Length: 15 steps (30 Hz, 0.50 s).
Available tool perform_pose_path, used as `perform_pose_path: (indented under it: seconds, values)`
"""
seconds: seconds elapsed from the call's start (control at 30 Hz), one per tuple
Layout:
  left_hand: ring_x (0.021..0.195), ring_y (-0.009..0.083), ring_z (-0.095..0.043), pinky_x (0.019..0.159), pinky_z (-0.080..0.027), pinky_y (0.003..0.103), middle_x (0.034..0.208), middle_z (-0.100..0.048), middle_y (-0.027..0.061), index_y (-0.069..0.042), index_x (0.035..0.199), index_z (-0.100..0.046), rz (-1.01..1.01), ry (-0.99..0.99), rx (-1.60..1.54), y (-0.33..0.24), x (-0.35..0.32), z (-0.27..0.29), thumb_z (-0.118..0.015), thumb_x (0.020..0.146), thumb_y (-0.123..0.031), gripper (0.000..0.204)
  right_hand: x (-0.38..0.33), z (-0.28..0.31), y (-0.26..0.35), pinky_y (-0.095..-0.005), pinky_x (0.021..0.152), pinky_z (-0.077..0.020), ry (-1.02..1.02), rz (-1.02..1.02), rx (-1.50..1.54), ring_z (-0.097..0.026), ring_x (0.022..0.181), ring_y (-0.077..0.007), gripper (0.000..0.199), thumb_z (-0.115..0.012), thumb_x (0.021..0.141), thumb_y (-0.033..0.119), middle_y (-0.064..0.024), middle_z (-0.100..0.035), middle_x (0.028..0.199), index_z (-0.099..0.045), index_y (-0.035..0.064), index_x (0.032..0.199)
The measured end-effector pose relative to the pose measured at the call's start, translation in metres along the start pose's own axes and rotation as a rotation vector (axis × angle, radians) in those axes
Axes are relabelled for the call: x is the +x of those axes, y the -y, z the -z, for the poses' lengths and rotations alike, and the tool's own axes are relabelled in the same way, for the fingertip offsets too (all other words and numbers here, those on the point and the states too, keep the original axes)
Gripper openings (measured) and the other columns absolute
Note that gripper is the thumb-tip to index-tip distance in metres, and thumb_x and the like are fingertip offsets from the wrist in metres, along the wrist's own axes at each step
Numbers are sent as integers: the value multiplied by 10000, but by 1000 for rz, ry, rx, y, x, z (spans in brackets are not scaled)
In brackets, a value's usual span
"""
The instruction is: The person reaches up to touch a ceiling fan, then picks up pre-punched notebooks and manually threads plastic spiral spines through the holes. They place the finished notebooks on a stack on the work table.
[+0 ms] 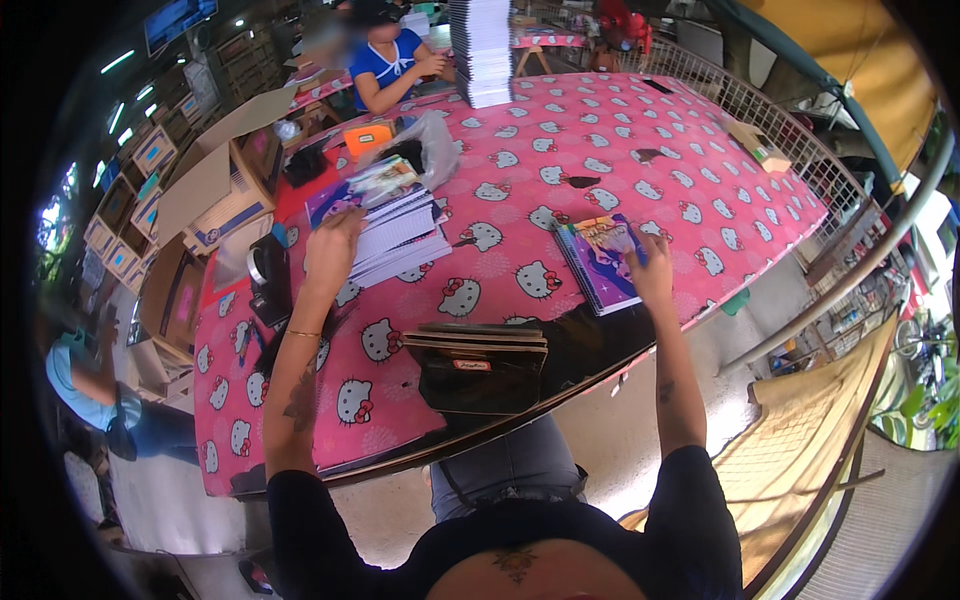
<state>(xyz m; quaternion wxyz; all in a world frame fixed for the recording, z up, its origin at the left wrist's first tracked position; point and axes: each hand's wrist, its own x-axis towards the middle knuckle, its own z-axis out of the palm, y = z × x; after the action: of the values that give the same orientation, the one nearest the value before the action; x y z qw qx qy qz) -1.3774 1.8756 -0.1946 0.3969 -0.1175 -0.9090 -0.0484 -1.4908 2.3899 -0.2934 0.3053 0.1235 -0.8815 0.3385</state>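
Note:
At the left of the table, my left hand (337, 238) has its fingers bent over the near edge of a purple illustrated cover. The cover lies by a fanned stack of white lined pages (400, 238). My right hand (652, 265) grips the right edge of a spiral notebook (603, 262) with a purple illustrated cover, its coil on the left side. This notebook lies on the pink tablecloth (520, 240) near the front edge. Between my arms, at the table's edge, is a black holder (478, 370) with several thin boards in it.
A tall stack of notebooks (482, 55) stands at the far side, beside a person in blue (385, 65). A clear plastic bag (435, 145), an orange box (368, 137), a black tape dispenser (267, 280) and open cartons (235, 190) are at the left. A small cardboard box (757, 147) sits far right.

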Motion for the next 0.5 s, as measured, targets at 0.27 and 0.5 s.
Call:
perform_pose_path:
  seconds: [0.27, 0.5]
  values:
    - [781, 267, -644, 720, -516, 388, 881, -652, 78, -75, 980, -660, -164, -165, 97, -130, 25, 74, -643, 802, -40, 183, -55, 9, 146, -374, 991, -467, 59, 129, 704, -617, 1143, -263, 414, -746, 888, 129, -152, -640, 1206, -623, -3, 1261]
    - [745, 275, -643, 693, -502, 396, 806, -624, 75, -70, 998, -630, -401, 84, -347, -184, 34, 70, -707, 810, -90, 204, -110, 11, 142, -270, 862, -519, 340, -161, 1084, -660, 951, -106, 246, -738, 900, 17, -55, -733, 1044, -673, -15, 1134]
